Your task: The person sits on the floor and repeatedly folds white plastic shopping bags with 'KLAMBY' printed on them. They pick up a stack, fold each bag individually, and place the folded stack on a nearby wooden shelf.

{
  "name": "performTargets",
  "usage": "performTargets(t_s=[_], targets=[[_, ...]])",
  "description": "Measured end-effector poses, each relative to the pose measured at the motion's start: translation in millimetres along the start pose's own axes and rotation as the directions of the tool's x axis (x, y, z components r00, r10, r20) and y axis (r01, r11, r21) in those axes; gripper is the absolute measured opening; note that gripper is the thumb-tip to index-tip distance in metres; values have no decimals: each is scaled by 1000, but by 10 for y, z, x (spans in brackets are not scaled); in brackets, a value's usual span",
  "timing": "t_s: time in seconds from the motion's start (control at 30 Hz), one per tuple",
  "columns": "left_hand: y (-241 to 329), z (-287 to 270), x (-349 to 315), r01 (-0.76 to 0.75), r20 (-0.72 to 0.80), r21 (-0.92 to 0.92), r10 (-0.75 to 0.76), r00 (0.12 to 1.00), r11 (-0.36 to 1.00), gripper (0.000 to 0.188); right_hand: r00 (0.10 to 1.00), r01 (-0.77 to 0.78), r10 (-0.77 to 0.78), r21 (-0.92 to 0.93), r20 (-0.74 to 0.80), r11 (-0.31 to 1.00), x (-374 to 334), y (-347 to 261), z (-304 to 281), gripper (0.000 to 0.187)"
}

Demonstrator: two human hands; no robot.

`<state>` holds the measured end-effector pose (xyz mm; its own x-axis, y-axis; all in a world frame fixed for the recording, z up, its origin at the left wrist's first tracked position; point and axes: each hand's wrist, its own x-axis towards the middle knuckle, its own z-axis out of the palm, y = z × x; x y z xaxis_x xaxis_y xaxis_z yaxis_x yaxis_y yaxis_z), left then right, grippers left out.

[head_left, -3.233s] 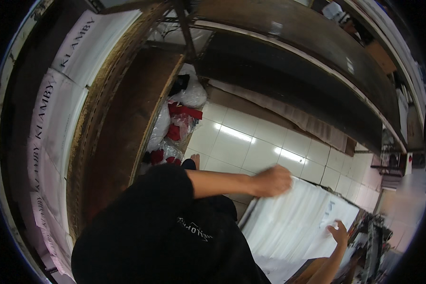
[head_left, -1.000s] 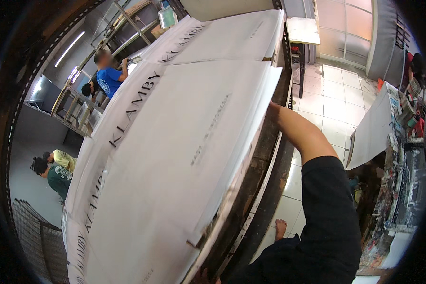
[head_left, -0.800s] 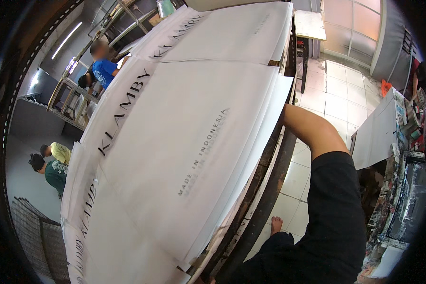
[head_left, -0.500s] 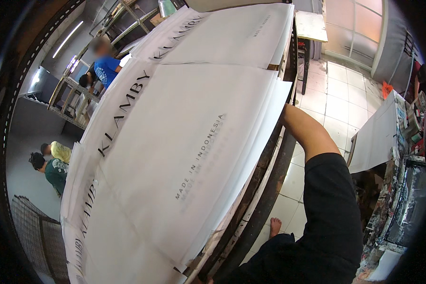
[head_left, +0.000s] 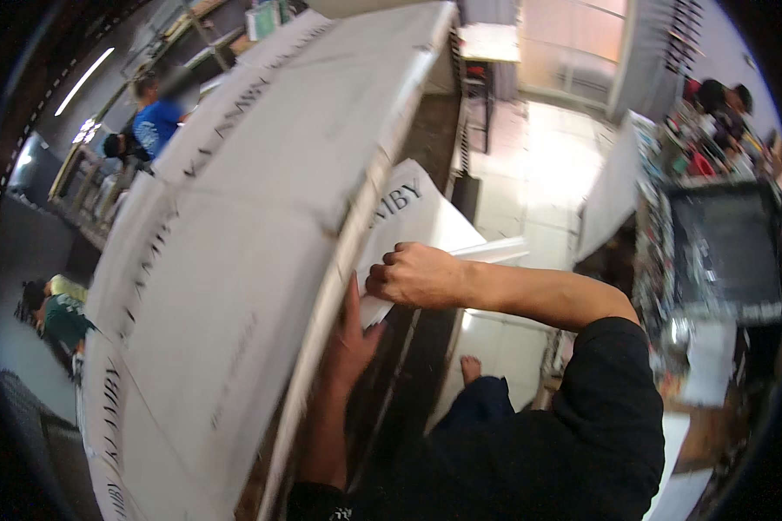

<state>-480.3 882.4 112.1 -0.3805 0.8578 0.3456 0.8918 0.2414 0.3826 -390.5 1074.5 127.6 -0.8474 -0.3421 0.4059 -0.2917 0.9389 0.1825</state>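
Note:
Large white sheets with dark lettering lie side by side on an upper rack layer, which now slants up along my left. Below its right edge is a smaller stack of white printed sheets, its far end fanned and bent. My right hand is closed at the near side of this stack, knuckles up, with the fingertips hidden. Under the rack edge, my left hand has its index finger stretched up and its thumb apart, close beside the stack; its other fingers are hidden.
A dark lower surface runs beneath the sheets. To the right, a cluttered workbench carries a dark framed panel. A small table stands at the far end on the tiled floor. Other people work at the far left.
The upper layer now sits tilted and further left, exposing a dark surface and printed sheets below. My right hand has come out from under the edge; my left hand is now visible.

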Motion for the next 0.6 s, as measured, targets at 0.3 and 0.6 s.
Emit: performTargets(t_s=[0.3,0.6], targets=[[645,-897,-2129,-474,-204,-152,441,874,868,20,832,-547,507,494,227,676,-729,-2936,-1432,68],[1470,-1665,-3671,-496,-179,-218,465,867,841,21,689,-724,507,526,519,446,-1317,-4698,-2348,28]])
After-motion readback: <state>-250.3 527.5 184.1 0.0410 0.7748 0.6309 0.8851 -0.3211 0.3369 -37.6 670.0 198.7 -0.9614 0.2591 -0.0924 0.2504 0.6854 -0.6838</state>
